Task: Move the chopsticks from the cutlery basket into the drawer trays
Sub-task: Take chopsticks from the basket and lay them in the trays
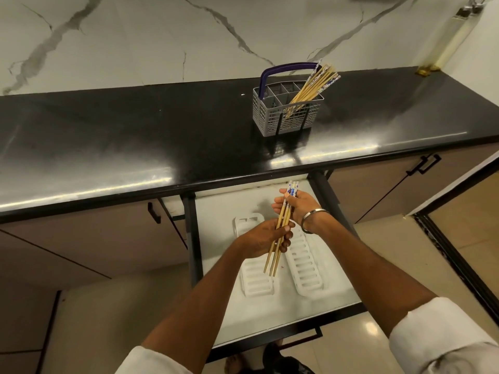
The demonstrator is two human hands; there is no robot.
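A grey cutlery basket [286, 114] with a purple handle stands on the black counter, with several wooden chopsticks [314, 86] leaning out of its right side. Below it an open drawer [216, 238] holds two white slotted trays, the left tray [253, 282] and the right tray [307, 268]. Both hands hold one bundle of chopsticks [274, 259] above the trays. My left hand [263, 237] grips the bundle's middle. My right hand [297, 205] grips its patterned upper ends.
The black counter [135, 147] runs across the view in front of a marble wall. Closed cabinet doors with black handles flank the drawer. The drawer's dark front edge juts toward me over a tiled floor, and a foot shows beneath it.
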